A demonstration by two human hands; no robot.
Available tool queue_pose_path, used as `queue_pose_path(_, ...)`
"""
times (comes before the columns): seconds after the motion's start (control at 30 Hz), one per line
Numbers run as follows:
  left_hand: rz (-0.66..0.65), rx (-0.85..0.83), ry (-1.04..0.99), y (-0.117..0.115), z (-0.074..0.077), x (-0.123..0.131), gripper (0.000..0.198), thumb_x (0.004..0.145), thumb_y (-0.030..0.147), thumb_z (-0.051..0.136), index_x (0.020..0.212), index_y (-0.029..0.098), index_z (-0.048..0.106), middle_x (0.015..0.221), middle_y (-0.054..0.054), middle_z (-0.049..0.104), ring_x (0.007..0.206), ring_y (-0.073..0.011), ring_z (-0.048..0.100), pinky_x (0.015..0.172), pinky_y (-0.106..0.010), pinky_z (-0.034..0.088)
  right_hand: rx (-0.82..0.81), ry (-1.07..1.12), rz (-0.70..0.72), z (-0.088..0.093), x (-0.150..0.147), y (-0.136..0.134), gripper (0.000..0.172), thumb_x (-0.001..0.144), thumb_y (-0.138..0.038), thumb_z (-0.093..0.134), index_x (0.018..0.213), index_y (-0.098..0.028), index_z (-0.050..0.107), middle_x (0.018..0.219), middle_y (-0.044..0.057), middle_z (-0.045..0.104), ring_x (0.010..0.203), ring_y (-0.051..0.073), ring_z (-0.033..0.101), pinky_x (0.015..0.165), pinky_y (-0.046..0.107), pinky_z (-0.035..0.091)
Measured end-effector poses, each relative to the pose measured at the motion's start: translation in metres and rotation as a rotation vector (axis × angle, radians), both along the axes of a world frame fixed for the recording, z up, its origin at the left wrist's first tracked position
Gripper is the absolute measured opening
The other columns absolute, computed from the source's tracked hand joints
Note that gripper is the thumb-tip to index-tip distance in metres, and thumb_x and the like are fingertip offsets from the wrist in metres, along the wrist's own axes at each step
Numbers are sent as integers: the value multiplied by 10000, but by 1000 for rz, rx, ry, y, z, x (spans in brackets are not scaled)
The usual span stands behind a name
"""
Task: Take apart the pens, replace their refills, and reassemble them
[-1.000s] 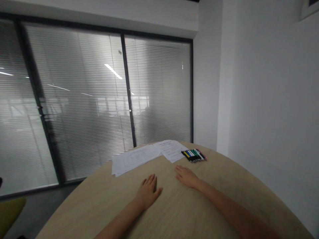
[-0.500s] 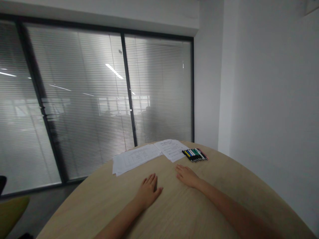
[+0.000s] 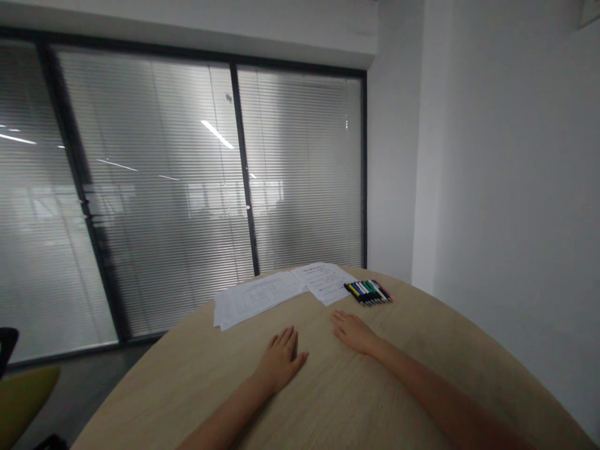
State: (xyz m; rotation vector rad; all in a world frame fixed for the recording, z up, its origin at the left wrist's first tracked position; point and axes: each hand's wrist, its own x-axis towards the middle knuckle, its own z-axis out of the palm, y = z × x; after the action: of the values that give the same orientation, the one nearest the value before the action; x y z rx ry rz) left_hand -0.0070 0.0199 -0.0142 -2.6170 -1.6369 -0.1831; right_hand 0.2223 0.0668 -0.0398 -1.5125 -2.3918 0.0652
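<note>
Nearest to us, on the pale wood-grained bench (image 3: 323, 406), the left hand (image 3: 279, 362) lies palm down, fingers stretched out and thumb spread away from them. A little farther and to the right we see the right hand (image 3: 354, 332), also palm down on the wood, its fingers extended and lying close together.

Just beyond the right hand, on the far right of the bench, we find the pens (image 3: 369, 292), laid side by side in one tight, slanting row. Their barrels show black, yellow, blue, white, green and a reddish pink, with mostly dark ends toward us. We count roughly ten, though they lie too close for a sure number.

Just left of the pens is one printed sheet (image 3: 323, 284) with lines of dark text; whether the row touches it we cannot tell. Left again lies one paper stack (image 3: 260, 300), at least two white sheets slightly askew, the top one bearing a faint table.

Past the bench, at the left, we see one yellow-green chair (image 3: 28, 394). Farthest stand three glass panels (image 3: 154, 187) with slatted blinds and dark frames, and a white wall (image 3: 506, 156) at the right.
</note>
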Motion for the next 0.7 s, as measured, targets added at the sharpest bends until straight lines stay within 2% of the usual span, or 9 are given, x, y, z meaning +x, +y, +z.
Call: queue_pose_path(0.7, -6, -3, -12, 0, -1, 0, 649, 824, 482, 258, 1277, 22, 323, 1348, -168, 271, 1242, -245, 246, 1007, -389, 204, -7, -6, -4, -1, 1, 1, 488, 829, -324, 289, 1257, -115, 397, 1340, 111, 343, 1234, 201, 280, 999, 360, 207)
